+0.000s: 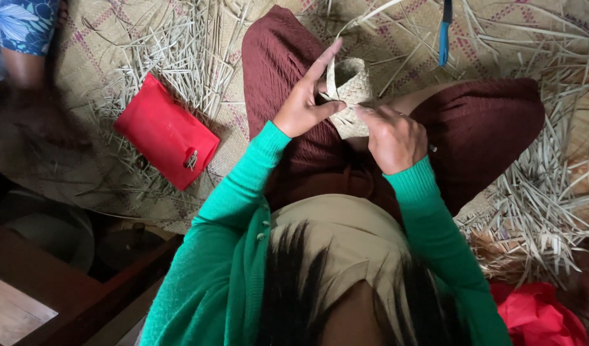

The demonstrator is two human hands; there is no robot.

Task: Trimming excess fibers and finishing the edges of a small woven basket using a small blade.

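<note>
A small woven basket [349, 90] is pinched between both hands over the lap: left hand [305, 102] fingers clamped on its rim, index raised; right hand [393, 136] fingers closed on its side. Weaving appears midway; a loose strip [365, 16] above the fingers likely needs tucking next.

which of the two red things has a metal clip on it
The flat red pouch on the mat, left of the knees, has a small metal clip. The crumpled red cloth at bottom right shows none.

A pouch [166, 131] lies on the mat [89, 45] left of the lap-held woven piece [349, 90].
</note>
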